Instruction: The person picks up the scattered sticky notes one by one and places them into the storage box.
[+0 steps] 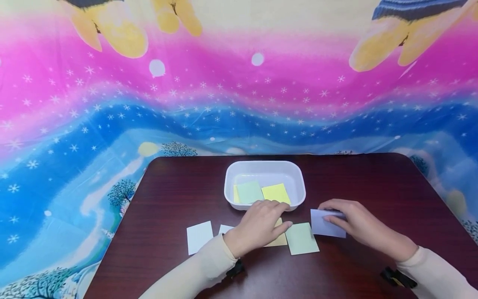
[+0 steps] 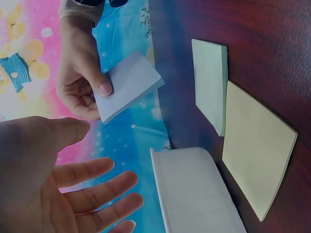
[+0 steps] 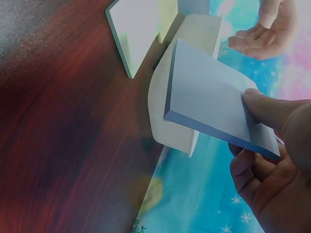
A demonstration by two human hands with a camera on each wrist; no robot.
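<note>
On the near left of the dark table (image 1: 168, 187), one white paper pad (image 1: 199, 238) lies flat, and just right of it a pale pad (image 1: 225, 229) shows only a corner past my arm. Far of these, near the middle, stands one white box (image 1: 265, 165). Three pads show in it: from left, a thin pale yellow strip (image 1: 235, 194), a mint pad (image 1: 250, 192) beside it and a bright yellow pad (image 1: 276, 193). My left hand (image 1: 260, 225), fingers loose and grasping nothing, hovers at the box's near side. Under it lies one tan pad (image 1: 278, 240), then one light green pad (image 1: 303, 240); that makes four pads visible on the table. Farthest right, my right hand (image 1: 355, 216) pinches one lavender pad (image 1: 324, 225) between thumb and fingers, raised off the table.
</note>
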